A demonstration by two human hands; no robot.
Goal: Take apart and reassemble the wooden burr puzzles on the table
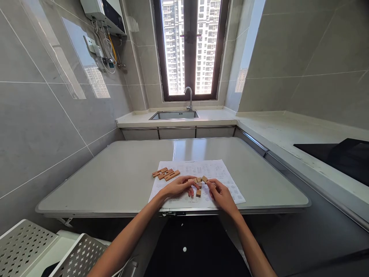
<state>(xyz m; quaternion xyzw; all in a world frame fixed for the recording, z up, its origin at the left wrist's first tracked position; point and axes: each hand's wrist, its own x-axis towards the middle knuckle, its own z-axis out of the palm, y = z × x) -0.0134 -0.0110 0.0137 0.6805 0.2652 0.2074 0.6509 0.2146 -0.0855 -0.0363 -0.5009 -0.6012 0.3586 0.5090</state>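
Over a printed paper sheet my two hands work close together at several small wooden blocks. My left hand has its fingers curled around the left side of a light wooden block, partly hiding it. With thumb and fingers pinched, my right hand grips a tilted wooden block at its fingertips. Below, between the hands, a wooden cube sits on the paper. Whether the blocks are joined cannot be made out. Left of my left hand lie several slotted reddish-brown wooden pieces.
The sheet lies near the front edge of a pale folding table. Beyond it stands a counter with a sink and tap under a window. A black item rests on the right counter. A perforated white rack is at lower left.
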